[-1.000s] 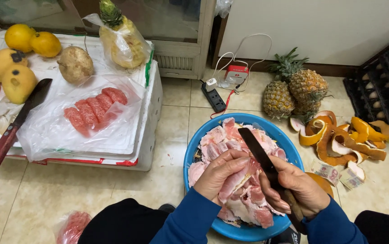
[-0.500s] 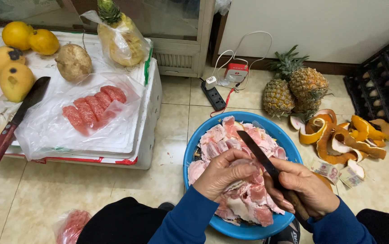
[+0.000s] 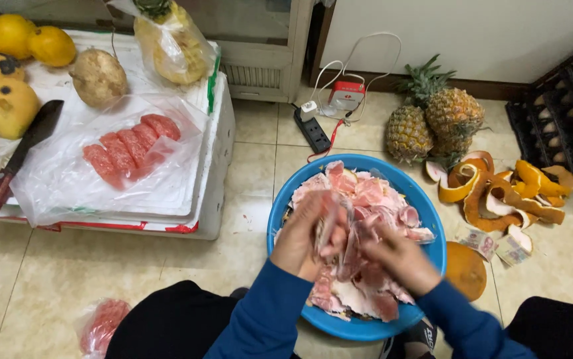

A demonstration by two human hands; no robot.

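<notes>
A blue basin [image 3: 286,206] on the tiled floor is heaped with pink and white fruit peel and membrane [image 3: 379,199]. Both my hands are over its near half. My left hand [image 3: 303,236] grips a pink fruit segment [image 3: 332,223] lifted above the heap. My right hand [image 3: 403,259] is closed on the same piece from the right, its fingers at the membrane. The black knife seen earlier is out of sight now. Blue sleeves cover both forearms.
A white foam box [image 3: 217,166] at left carries a plastic sheet with peeled pink segments [image 3: 130,149], a red-handled cleaver [image 3: 7,173], yellow fruits [image 3: 10,106] and a bagged pineapple [image 3: 170,40]. Pineapples [image 3: 433,119], orange peels [image 3: 499,193], a power strip [image 3: 313,129] and black crates [image 3: 566,113] surround the basin.
My hands have come together over the basin and raised a pink segment. The knife that lay along my right hand is no longer visible.
</notes>
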